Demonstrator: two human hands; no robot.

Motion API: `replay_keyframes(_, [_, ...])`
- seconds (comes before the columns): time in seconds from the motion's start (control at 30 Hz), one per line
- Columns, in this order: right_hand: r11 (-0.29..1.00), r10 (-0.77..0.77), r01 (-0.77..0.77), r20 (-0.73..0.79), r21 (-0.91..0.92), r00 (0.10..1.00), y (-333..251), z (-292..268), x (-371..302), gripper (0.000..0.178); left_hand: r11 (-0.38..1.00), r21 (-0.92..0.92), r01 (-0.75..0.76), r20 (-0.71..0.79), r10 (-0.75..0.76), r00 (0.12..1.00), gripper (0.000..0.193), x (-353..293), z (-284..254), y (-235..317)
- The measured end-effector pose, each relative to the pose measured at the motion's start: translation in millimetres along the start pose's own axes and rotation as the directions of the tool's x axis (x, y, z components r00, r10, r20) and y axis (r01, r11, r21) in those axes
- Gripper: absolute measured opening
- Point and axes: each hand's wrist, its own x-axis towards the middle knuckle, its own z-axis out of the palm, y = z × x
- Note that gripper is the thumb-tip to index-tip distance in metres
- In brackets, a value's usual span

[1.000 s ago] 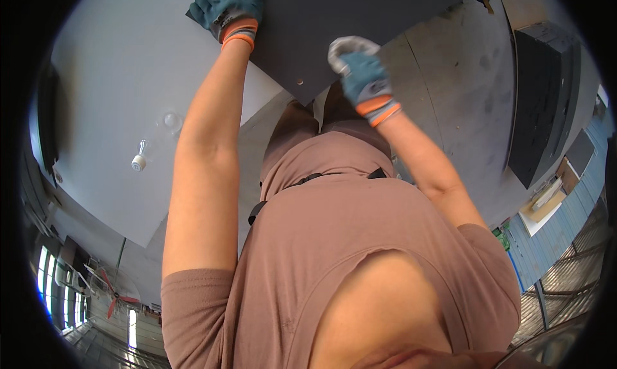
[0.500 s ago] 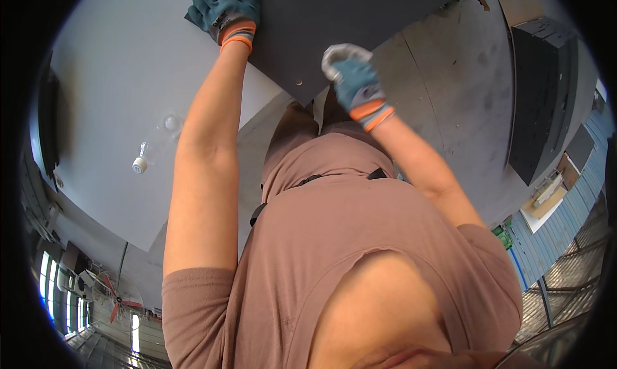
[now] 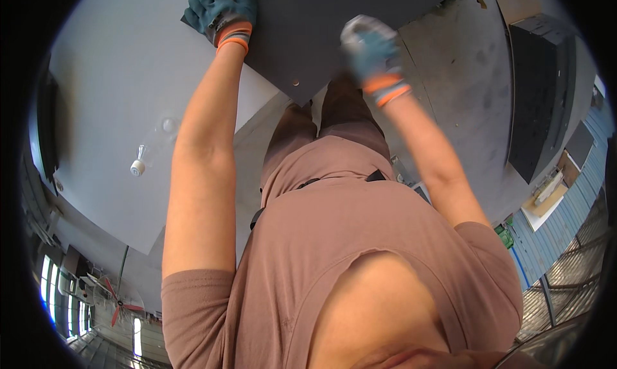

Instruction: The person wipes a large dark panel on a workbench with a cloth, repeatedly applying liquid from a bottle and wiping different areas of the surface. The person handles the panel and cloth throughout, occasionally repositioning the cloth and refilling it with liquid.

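Note:
A large dark grey panel (image 3: 308, 35) lies at the top of the view, partly over a white table (image 3: 116, 112). My left hand (image 3: 222, 12), in a blue-green glove with an orange cuff, rests flat on the panel's left edge with its fingers spread. My right hand (image 3: 371, 51), gloved the same way, is blurred with motion over the panel's lower right part. It is closed around a whitish ring-shaped thing (image 3: 357, 27), whose shape is smeared. A small hole (image 3: 295, 83) shows near the panel's lower corner.
A clear plastic bottle with a white cap (image 3: 138, 166) lies on the white table. To the right is concrete floor (image 3: 463, 80) with tall dark cabinets (image 3: 540, 93), a cardboard box (image 3: 546, 195) and a green object (image 3: 504, 235). My brown shirt and trousers fill the middle.
My right hand has moved up and a little left over the dark panel with the whitish ring in it. My left hand has stayed flat on the panel's edge.

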Motion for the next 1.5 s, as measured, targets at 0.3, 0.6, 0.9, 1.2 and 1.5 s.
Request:
replay_keyframes(0.3, [0.996, -0.091, 0.092, 0.161, -0.002, 0.983, -10, 33, 25, 0.027, 0.998, -0.027, -0.065, -0.015, 0.065, 0.998, 0.068, 17, -5, -15])
replay_keyframes(0.6, [0.939, 0.121, -0.186, -0.227, -0.289, 0.966, 166, -6, 146, 0.024, 0.996, -0.036, -0.077, -0.043, 0.075, 0.996, 0.066, 22, -6, -5])
replay_keyframes(0.9, [0.998, -0.05, 0.024, 0.514, 0.057, 0.856, -80, 43, -22, 0.023, 1.0, -0.001, -0.025, 0.006, 0.025, 1.0, 0.064, 20, -5, -1])
replay_keyframes(1.2, [0.974, 0.227, -0.209, -0.348, 0.089, 0.91, 281, -96, 150, 0.013, 0.998, 0.035, -0.044, 0.038, 0.042, 0.998, 0.064, 19, -7, -5])
replay_keyframes(1.5, [0.87, 0.3, -0.226, -0.107, 0.437, 0.948, 174, -33, 78, 0.019, 0.998, 0.051, -0.036, 0.067, 0.032, 0.997, 0.066, 18, -6, 0])
